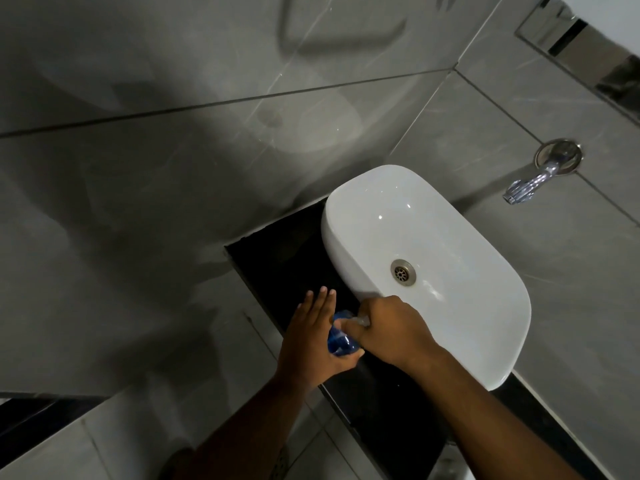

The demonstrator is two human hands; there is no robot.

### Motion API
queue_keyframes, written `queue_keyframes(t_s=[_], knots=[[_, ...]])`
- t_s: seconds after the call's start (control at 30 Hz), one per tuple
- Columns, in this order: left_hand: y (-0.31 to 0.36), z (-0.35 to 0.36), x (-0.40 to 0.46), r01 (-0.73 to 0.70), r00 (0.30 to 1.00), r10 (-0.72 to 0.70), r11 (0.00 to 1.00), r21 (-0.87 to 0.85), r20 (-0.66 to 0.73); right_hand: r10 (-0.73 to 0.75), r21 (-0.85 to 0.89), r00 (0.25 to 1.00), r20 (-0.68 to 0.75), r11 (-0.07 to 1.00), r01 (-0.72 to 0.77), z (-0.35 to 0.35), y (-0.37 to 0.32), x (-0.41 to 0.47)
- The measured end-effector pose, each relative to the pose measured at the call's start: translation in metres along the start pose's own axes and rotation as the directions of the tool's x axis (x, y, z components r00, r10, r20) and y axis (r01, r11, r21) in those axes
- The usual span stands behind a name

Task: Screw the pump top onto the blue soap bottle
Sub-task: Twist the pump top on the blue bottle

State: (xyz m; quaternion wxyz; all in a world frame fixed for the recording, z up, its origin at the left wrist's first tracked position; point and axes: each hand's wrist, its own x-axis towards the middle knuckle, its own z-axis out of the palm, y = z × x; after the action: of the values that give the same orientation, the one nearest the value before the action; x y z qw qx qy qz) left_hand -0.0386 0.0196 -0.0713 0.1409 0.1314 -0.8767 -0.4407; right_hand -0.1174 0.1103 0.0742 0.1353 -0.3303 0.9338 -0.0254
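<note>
The blue soap bottle (341, 339) stands on the black counter (277, 265) just left of the white basin. My left hand (315, 337) cups its left side, thumb under the bottle's base side and fingers stretched out flat. My right hand (388, 329) is closed over the bottle's top. A bit of the clear pump top (360, 319) shows between its fingers. The neck of the bottle is hidden under that hand.
A white oval basin (460, 216) with a metal drain (402, 270) fills the counter to the right. A chrome tap (530, 187) sticks out of the grey tiled wall at the right. Grey tiles surround the counter.
</note>
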Motion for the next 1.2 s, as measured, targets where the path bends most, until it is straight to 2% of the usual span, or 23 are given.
queue_keyframes(t_s=[0.13, 0.2, 0.33, 0.4, 0.53, 0.6, 0.73, 0.8, 0.9, 0.97, 1.1, 1.2], knots=[[-0.002, 0.000, 0.000, -0.021, 1.000, 0.021, 1.000, -0.021, 0.013, -0.114, 0.211, 0.982, 0.148, 0.974, 0.081, -0.005, 0.001, 0.000], [-0.002, 0.000, 0.000, -0.015, 0.999, 0.015, 1.000, -0.022, 0.034, -0.144, 0.208, 0.974, 0.177, 0.972, 0.106, -0.002, 0.002, -0.001], [0.000, -0.002, 0.000, -0.001, 0.999, 0.002, 1.000, -0.013, 0.035, -0.070, 0.059, 0.997, 0.026, 0.996, 0.068, 0.006, 0.000, -0.004], [0.000, -0.002, 0.000, -0.004, 1.000, 0.004, 1.000, -0.009, 0.030, -0.022, 0.090, 0.999, -0.025, 0.996, 0.024, 0.008, 0.003, -0.006], [-0.001, -0.002, 0.000, -0.009, 0.999, 0.009, 1.000, -0.012, 0.041, -0.093, 0.224, 0.992, 0.083, 0.972, 0.073, 0.009, 0.008, -0.009], [-0.001, -0.001, 0.000, -0.006, 0.999, 0.007, 1.000, -0.014, 0.038, -0.120, 0.178, 0.989, 0.089, 0.979, 0.102, 0.008, 0.007, -0.008], [0.001, -0.001, -0.001, 0.000, 1.000, 0.000, 1.000, -0.030, 0.024, -0.065, 0.024, 0.998, 0.016, 0.998, 0.064, 0.007, 0.002, -0.006], [0.000, 0.000, -0.002, 0.001, 1.000, 0.000, 0.999, -0.040, 0.013, -0.075, 0.038, 0.997, 0.005, 0.996, 0.075, 0.007, 0.000, -0.007], [-0.001, 0.002, -0.003, 0.001, 1.000, 0.000, 0.999, -0.054, 0.013, -0.107, 0.151, 0.990, 0.089, 0.984, 0.093, 0.005, 0.000, -0.007], [0.000, 0.001, -0.003, 0.005, 1.000, -0.004, 0.999, -0.051, 0.025, -0.130, 0.136, 0.985, 0.110, 0.984, 0.115, 0.005, 0.001, -0.006], [0.001, 0.000, -0.002, 0.012, 0.999, -0.010, 0.999, -0.053, 0.038, -0.129, -0.012, 0.992, -0.004, 0.992, 0.129, 0.009, -0.002, -0.005], [0.002, 0.000, -0.002, 0.007, 1.000, -0.006, 0.998, -0.059, 0.025, -0.090, 0.060, 0.996, 0.000, 0.994, 0.090, 0.009, 0.000, -0.003]])
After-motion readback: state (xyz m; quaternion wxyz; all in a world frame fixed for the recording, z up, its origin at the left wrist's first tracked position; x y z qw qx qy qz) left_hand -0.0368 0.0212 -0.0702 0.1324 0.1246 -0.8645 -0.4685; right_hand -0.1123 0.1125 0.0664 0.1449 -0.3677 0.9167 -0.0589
